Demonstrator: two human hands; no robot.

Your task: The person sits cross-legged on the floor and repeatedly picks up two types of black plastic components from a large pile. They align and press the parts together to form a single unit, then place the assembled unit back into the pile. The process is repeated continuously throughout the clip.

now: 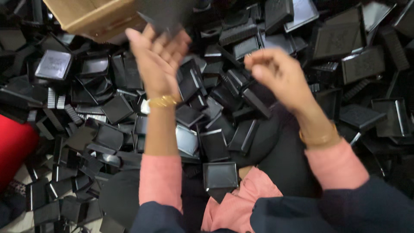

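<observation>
My left hand is raised over the pile, its fingertips touching the lower edge of a blurred black flat plastic piece that it holds up. My right hand hovers to the right at the same height, fingers curled in, with nothing visible between them. Both wrists wear gold bangles and pink sleeves. A single black square plastic tray rests on my lap, between my forearms.
Several black square plastic trays and lids lie heaped all around, covering the floor. A light brown box sits at the top left, just beside the held piece. A red object lies at the left edge.
</observation>
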